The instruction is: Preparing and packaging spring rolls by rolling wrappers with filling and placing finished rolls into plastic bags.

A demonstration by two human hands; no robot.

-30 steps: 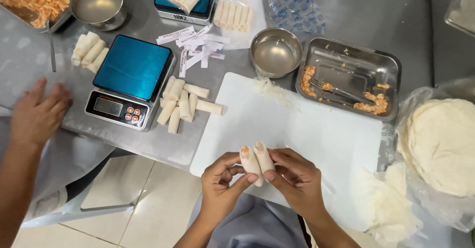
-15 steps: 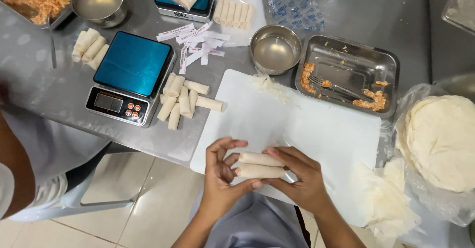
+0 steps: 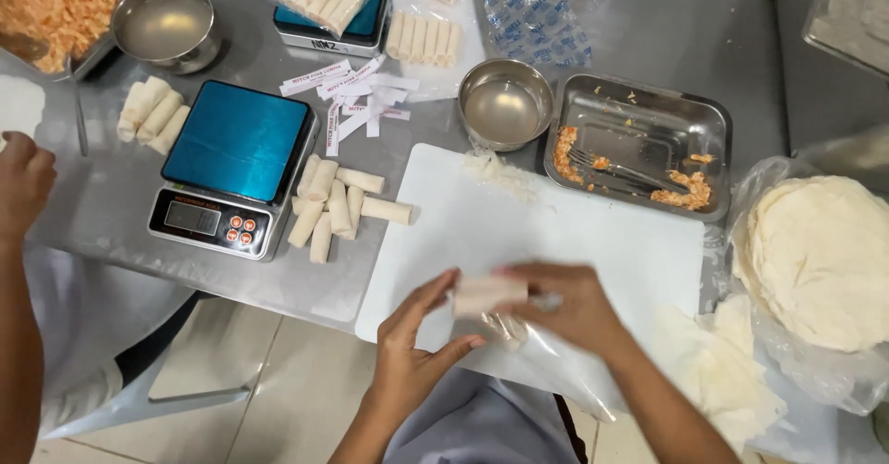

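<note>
Rolls [image 3: 489, 294] now lower in both hands; tray [image 3: 639, 112] nearly empty.

A blue scale [image 3: 236, 154] sits left on the steel tabletop [image 3: 648, 38], with loose rolls [image 3: 338, 206] just right of it. Farther right are a metal bowl [image 3: 506, 103], a tray [image 3: 639, 144] with a fork [image 3: 611, 169], and stacked wrappers [image 3: 820, 256].

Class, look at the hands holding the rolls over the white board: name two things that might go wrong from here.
1. The right hand and left hand hold the rolls near the white board's front edge, over the floor; one might slip and fall.
2. The clear bag overhangs that edge, so it may slide off.
</note>
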